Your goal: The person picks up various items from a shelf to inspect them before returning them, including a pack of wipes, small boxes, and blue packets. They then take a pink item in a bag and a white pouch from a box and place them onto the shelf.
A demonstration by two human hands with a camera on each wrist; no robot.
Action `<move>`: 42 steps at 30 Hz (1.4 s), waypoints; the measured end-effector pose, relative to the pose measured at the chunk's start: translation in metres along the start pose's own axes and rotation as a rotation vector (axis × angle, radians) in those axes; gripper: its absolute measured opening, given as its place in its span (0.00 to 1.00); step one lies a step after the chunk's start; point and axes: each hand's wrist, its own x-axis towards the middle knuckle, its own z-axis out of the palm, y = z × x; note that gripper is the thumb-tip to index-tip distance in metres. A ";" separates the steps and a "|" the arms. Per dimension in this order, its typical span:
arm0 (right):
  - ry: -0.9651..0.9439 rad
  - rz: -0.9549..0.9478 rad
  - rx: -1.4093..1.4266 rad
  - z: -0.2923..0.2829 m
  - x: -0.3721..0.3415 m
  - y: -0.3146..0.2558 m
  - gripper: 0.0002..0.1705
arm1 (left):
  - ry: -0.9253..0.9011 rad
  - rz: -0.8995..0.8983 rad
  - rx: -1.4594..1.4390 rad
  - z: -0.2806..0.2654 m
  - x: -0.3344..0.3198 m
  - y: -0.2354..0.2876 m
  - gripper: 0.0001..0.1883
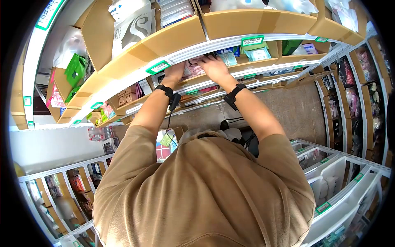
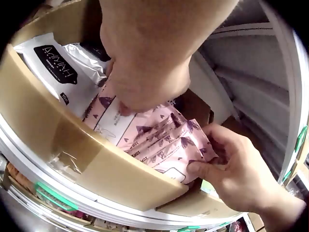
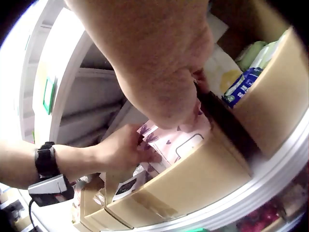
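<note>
Both hands reach into a cardboard bin (image 2: 96,159) on the shelf, around a row of pink packets (image 2: 169,152) with purple hearts and a white label patch. My left hand (image 3: 120,147) grips the packets at one end, its fingers at their edge; in its own wrist view the hand's back hides most of them. At the other end, my right hand (image 2: 241,169) pinches the packets, thumb on the front face and fingers behind. In the head view the left hand (image 1: 175,71) and right hand (image 1: 216,68) stand close together with the pink packets between them.
White packets with a black label (image 2: 55,65) share the bin's left side. Beyond a dark divider (image 3: 229,125) lies a blue packet (image 3: 243,87). An upper shelf of cardboard bins (image 1: 255,20) overhangs the hands. A white rack (image 1: 329,177) stands behind at the right.
</note>
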 end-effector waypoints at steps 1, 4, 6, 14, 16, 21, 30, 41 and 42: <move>-0.001 -0.002 -0.001 0.001 -0.001 0.000 0.17 | 0.081 -0.037 -0.045 0.001 0.000 0.001 0.16; -0.008 0.004 -0.008 0.002 -0.005 0.000 0.17 | 0.055 -0.100 -0.037 -0.010 -0.012 0.010 0.20; 0.003 0.006 0.005 0.001 -0.006 0.001 0.17 | -0.013 -0.145 0.044 -0.019 -0.027 0.020 0.24; -0.028 -0.005 0.026 -0.008 -0.006 -0.004 0.18 | 0.175 -0.188 -0.130 0.017 0.005 0.011 0.20; -0.101 0.003 0.026 -0.010 -0.008 -0.004 0.20 | 0.191 -0.260 -0.274 0.022 0.010 0.008 0.22; -0.168 0.003 0.056 -0.012 -0.008 -0.005 0.23 | 0.110 -0.289 -0.321 0.033 0.012 -0.016 0.26; 0.103 -0.085 0.268 -0.029 -0.024 -0.030 0.18 | 0.169 -0.204 -0.333 -0.036 -0.100 -0.017 0.13; -0.303 -0.551 0.706 -0.008 0.024 -0.204 0.09 | 0.096 -0.910 -0.830 -0.072 -0.365 -0.157 0.17; -0.419 -0.539 0.729 -0.002 0.027 -0.225 0.09 | 0.121 -0.965 -0.832 -0.067 -0.395 -0.167 0.17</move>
